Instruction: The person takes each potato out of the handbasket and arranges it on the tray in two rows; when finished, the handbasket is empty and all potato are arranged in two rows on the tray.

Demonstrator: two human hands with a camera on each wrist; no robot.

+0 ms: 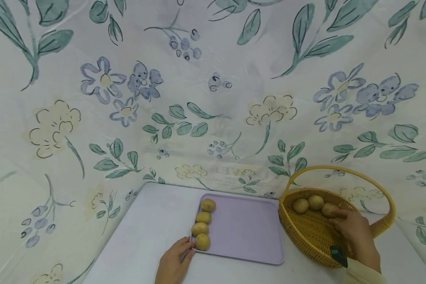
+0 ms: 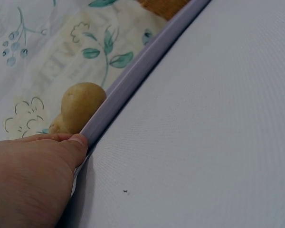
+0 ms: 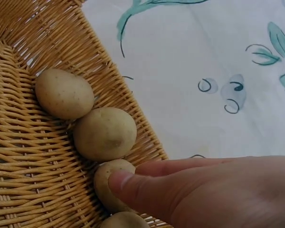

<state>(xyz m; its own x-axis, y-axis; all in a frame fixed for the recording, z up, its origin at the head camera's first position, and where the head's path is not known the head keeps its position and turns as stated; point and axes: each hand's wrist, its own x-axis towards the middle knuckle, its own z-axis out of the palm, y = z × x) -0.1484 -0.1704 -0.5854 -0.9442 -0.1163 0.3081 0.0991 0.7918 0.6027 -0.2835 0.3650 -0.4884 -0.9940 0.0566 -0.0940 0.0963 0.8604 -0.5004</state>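
Note:
At the near left corner of a lilac tray, my left hand pinches the rim between thumb and fingers. Several yellow potatoes form a line along the tray's left side, the nearest potato right by that corner. My right hand reaches into a wicker basket. In the right wrist view its thumb lies on one potato, with the fingers behind it; the hand partly covers that potato. Two other potatoes lie beside it against the basket's far wall, and another potato shows at the bottom edge.
The tray and basket stand side by side on a white table. An arched handle rises over the basket. A flower-patterned cloth hangs behind the table.

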